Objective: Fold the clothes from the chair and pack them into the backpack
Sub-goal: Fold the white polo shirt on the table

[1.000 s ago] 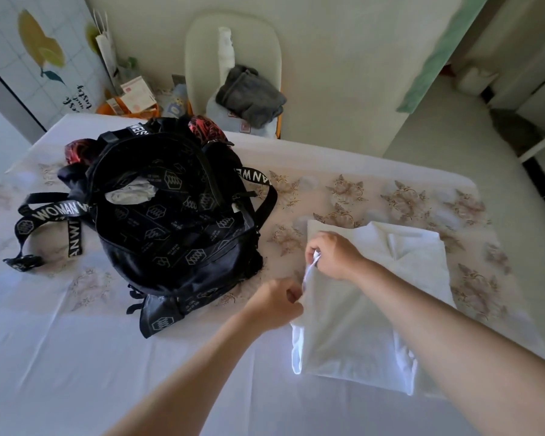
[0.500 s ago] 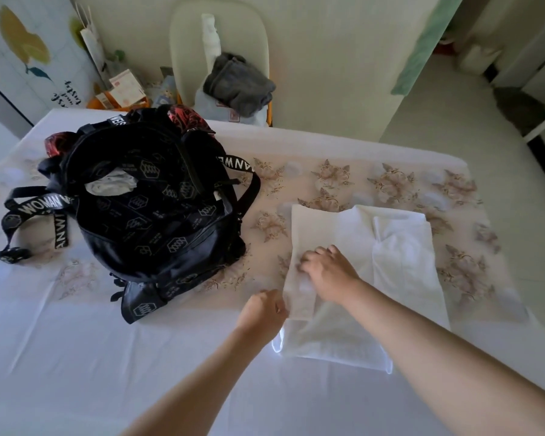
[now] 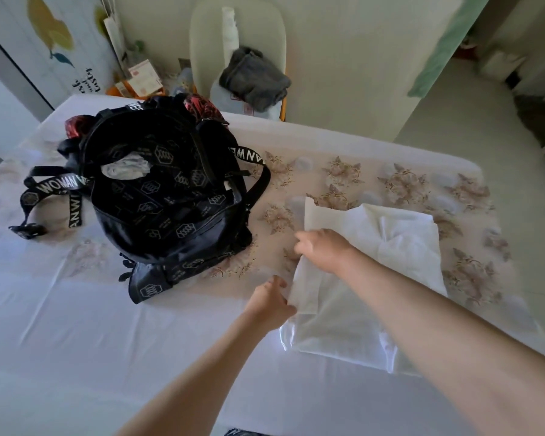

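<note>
A folded white garment (image 3: 390, 272) lies on the table's right half. My right hand (image 3: 324, 250) is at its left edge, fingers curled over the fabric and holding it. My left hand (image 3: 271, 302) pinches the same edge lower down, near the front left corner. Left of the garment stands the black backpack (image 3: 170, 209), printed with white logos and open at the top, with a white cloth (image 3: 126, 169) inside. Behind the table a pale chair (image 3: 208, 42) holds a grey garment (image 3: 255, 78) on top of a light one (image 3: 227, 100).
The table (image 3: 76, 325) has a white cover with a flowered panel. The backpack's straps (image 3: 49, 187) trail off to the left. Boxes and papers (image 3: 142, 80) sit on the floor by the wall at the back left. An open doorway lies at the far right.
My right hand was pressing flat on the garment's left part; now it has slid to the left edge and holds it. My left hand stays at the lower left edge.
</note>
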Demonstrator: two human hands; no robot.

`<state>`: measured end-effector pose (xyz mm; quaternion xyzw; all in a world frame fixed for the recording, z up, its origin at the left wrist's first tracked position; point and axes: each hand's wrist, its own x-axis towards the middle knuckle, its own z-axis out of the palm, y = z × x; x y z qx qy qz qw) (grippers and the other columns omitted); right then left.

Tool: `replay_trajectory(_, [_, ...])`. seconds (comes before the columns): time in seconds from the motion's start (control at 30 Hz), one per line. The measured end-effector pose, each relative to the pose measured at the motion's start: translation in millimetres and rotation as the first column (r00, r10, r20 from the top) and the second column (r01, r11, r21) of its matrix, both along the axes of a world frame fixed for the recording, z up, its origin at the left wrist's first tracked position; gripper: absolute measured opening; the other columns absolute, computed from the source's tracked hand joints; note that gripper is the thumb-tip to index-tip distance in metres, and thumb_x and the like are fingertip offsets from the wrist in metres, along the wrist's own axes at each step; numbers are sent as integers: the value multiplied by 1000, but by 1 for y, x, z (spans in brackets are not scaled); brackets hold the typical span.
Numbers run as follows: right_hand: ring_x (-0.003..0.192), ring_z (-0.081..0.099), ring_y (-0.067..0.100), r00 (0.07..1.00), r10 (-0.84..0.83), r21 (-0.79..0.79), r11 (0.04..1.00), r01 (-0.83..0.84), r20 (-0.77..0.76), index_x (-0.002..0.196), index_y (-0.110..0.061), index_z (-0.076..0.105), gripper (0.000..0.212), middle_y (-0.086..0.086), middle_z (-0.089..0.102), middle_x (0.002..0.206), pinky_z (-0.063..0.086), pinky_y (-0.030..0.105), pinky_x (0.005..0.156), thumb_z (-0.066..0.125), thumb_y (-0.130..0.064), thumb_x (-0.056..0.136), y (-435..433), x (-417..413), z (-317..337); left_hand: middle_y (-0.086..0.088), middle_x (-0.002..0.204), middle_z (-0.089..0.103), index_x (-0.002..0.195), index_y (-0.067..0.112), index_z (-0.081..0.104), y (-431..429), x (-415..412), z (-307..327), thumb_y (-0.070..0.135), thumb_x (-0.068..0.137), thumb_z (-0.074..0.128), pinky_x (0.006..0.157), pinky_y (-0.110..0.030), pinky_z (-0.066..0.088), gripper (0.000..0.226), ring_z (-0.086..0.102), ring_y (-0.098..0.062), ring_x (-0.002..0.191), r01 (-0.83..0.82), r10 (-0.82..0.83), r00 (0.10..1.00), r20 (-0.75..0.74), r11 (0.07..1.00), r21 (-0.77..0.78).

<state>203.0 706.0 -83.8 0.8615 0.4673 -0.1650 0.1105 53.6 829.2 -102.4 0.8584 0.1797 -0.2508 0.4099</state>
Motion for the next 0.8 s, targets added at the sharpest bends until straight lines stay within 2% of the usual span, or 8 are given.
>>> replay_trajectory(0.23, [59, 48, 32, 995, -95, 198, 977, 86, 38, 78, -15, 33, 34, 4, 37, 72, 26, 34, 48, 53, 13, 74, -82, 12, 46, 0, 81, 62, 83, 17, 64, -40, 44, 67, 24, 75, 63, 68, -39, 51, 12, 56, -17, 72, 389, -389, 921, 12, 921, -19])
replay_trajectory(0.4, [62, 48, 26, 970, -196, 290, 945, 148, 145, 77, -18, 34, 43, 1, 45, 80, 39, 38, 44, 62, 13, 66, -188, 15, 53, 12, 76, 53, 74, 29, 54, -120, 73, 107, 27, 79, 61, 57, -23, 40, 10, 52, -9, 66, 554, -553, 831, 61, 833, 4])
replay_trajectory(0.47, [77, 55, 28, 948, -284, 294, 927, 232, 147, 82, -22, 36, 45, 2, 53, 94, 49, 41, 55, 60, 12, 66, -229, 7, 49, 8, 83, 60, 90, 23, 61, -161, 72, 102, 25, 82, 64, 55, -19, 45, 8, 59, -9, 67, 557, -552, 830, 75, 827, -74])
replay_trajectory(0.53, [106, 59, 31, 927, -352, 181, 928, 326, 132, 103, -23, 53, 41, 5, 56, 127, 50, 44, 87, 54, 8, 77, -262, -8, 41, -1, 93, 69, 106, 18, 62, -198, 63, 85, 26, 85, 68, 64, -20, 55, 24, 70, -15, 74, 491, -512, 859, 4, 823, -285])
replay_trajectory(0.6, [136, 44, 28, 917, -391, -88, 914, 397, 75, 140, -25, 47, 61, 5, 33, 155, 22, 49, 119, 49, 5, 87, -286, -27, 30, -4, 97, 73, 117, 17, 60, -227, 49, 64, 30, 89, 67, 80, -29, 58, 32, 72, -16, 84, 461, -527, 846, -82, 801, -383])
replay_trajectory(0.67, [143, 34, 31, 884, -463, -156, 871, 466, 57, 154, -29, 26, 80, 8, 22, 158, 11, 53, 122, 48, 9, 87, -298, -47, 20, 4, 95, 73, 113, 25, 66, -241, 39, 42, 30, 91, 63, 80, -27, 57, 23, 69, -10, 84, 470, -504, 863, -34, 826, -312])
replay_trajectory(0.73, [139, 36, 33, 849, -523, -35, 850, 526, 75, 153, -24, 24, 84, 10, 23, 156, 22, 47, 118, 52, 11, 82, -303, -63, 16, 13, 101, 67, 105, 31, 70, -241, 35, 28, 24, 92, 57, 79, -23, 53, 19, 63, -7, 95, 435, -421, 896, 139, 895, -98])
replay_trajectory(0.8, [131, 44, 32, 844, -534, 151, 839, 523, 42, 147, -21, 34, 78, 8, 32, 150, 36, 39, 108, 51, 12, 78, -305, -72, 9, 12, 124, 57, 113, 32, 66, -232, 36, 13, 21, 91, 56, 99, -29, 43, 27, 47, -11, 121, 416, -467, 823, 324, 883, 218])
